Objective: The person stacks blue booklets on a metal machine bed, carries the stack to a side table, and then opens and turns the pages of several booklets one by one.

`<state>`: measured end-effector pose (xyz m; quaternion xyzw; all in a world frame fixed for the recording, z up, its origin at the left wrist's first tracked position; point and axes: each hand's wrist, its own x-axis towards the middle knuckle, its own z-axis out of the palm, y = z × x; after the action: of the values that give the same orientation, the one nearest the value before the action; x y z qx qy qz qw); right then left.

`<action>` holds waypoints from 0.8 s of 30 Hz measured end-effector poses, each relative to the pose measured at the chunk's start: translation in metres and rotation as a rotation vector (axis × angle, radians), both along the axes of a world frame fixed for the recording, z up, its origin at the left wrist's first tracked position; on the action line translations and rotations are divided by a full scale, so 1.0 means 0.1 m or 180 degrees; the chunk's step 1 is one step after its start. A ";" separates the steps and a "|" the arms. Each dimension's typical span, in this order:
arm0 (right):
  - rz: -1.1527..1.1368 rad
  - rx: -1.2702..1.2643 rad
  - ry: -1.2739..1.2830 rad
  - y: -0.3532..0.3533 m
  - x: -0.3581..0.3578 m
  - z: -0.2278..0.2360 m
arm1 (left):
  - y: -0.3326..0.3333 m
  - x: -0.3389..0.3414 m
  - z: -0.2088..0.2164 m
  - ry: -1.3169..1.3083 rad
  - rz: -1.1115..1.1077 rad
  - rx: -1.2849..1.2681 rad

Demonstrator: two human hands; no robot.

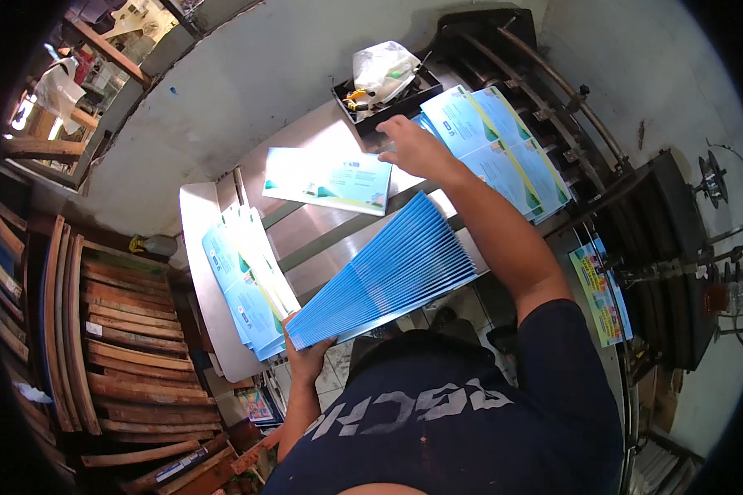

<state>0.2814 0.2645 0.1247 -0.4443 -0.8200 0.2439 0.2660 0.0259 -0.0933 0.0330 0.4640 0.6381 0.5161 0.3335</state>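
At the metal table (pixel 318 132), the left hand (pixel 309 356) pinched the narrow end of the fanned blue sheets (pixel 384 268), held before the torso; the right hand (pixel 417 148), thumb and fingers parted, stood beside the printed sheet (pixel 328 180); contact could not be told; in my judgement, a loosened left pinch or a brushing right forearm could have disordered the fan.

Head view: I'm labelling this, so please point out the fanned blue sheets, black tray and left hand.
Fanned blue sheets (pixel 385 272), head view: middle of the fan.
Black tray (pixel 403 107), head view: near wall.
Left hand (pixel 307 356), head view: middle of the hand.
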 end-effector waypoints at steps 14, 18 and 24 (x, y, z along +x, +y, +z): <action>0.1722 -0.2272 -0.0150 -2.73 0.82 -0.72 | -0.08 -0.01 0.01 0.0049 0.0151 -0.0063; 0.2279 -0.2326 -0.0403 -2.65 0.60 -1.13 | -0.03 0.07 0.14 -0.0418 0.0174 -0.0159; 0.2625 -0.2971 -0.0423 -2.73 0.36 -1.33 | -0.10 -0.12 -0.13 0.0135 -0.0014 0.0045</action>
<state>0.3175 -0.0080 -0.0082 -0.1748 -0.7458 0.6308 -0.1236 0.0137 -0.1032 0.0204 0.4785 0.6403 0.5100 0.3176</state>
